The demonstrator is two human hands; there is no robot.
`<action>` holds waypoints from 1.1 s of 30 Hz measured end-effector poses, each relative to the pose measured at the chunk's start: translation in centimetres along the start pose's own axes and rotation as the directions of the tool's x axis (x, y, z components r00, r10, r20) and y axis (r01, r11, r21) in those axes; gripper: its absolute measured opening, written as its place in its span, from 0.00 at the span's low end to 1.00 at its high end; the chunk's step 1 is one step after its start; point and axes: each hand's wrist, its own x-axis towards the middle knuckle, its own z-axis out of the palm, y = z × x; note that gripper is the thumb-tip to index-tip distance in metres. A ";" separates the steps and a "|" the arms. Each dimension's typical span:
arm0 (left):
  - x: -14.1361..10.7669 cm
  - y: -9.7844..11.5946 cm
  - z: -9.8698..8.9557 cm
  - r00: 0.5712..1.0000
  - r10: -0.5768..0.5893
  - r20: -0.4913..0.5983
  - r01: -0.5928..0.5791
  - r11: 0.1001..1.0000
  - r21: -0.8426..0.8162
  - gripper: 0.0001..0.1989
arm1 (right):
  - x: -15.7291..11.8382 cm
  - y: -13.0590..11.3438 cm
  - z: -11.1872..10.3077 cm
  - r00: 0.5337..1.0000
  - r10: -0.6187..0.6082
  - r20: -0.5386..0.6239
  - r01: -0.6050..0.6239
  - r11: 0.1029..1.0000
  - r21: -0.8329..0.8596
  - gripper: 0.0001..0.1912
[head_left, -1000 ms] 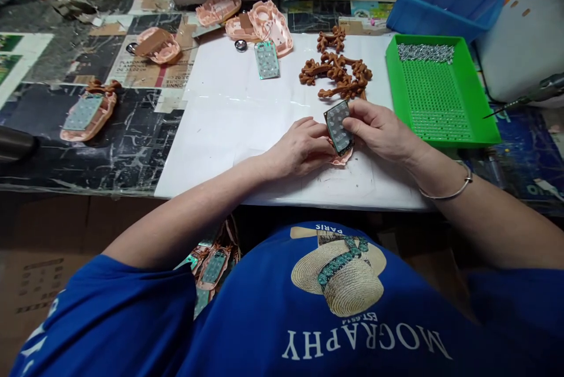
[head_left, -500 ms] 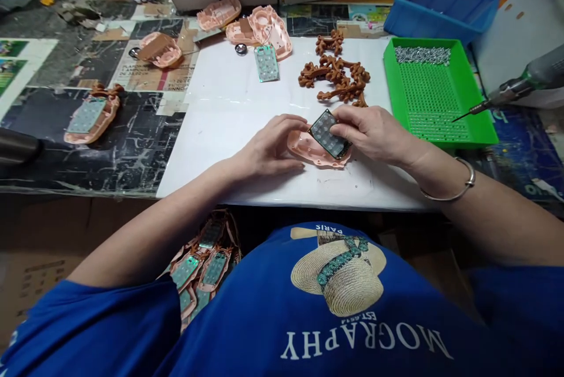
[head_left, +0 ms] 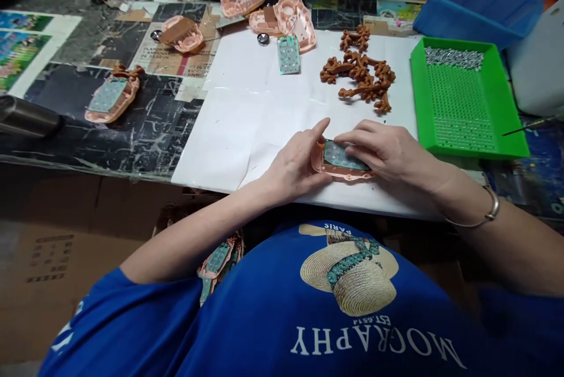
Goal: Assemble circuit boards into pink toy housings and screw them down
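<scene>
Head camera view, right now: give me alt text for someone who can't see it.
The left hand holds one end of a pink plastic shell while the right hand touches the green circuit board in it. Beyond them lie knobbly brown plastic pieces on a white sheet; at right, a green plastic tray holds small silver metal pieces.

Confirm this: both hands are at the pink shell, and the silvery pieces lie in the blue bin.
Not quite: the silvery pieces lie in the green tray, not the blue bin, as the head view shows. The left hand and right hand are at the pink shell, as you said.
</scene>
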 end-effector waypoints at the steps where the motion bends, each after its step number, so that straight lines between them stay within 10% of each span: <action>1: -0.2 0.3 0.2 1.000 -0.008 -0.010 0.008 1.000 0.006 0.43 | -0.3 -0.1 -0.1 1.000 -0.018 0.014 0.018 1.000 -0.010 0.20; 33: -0.7 1.4 0.9 0.998 -0.037 -0.050 0.038 0.999 0.023 0.42 | -1.6 -0.9 -0.3 0.999 -0.023 -0.026 0.025 0.998 0.061 0.22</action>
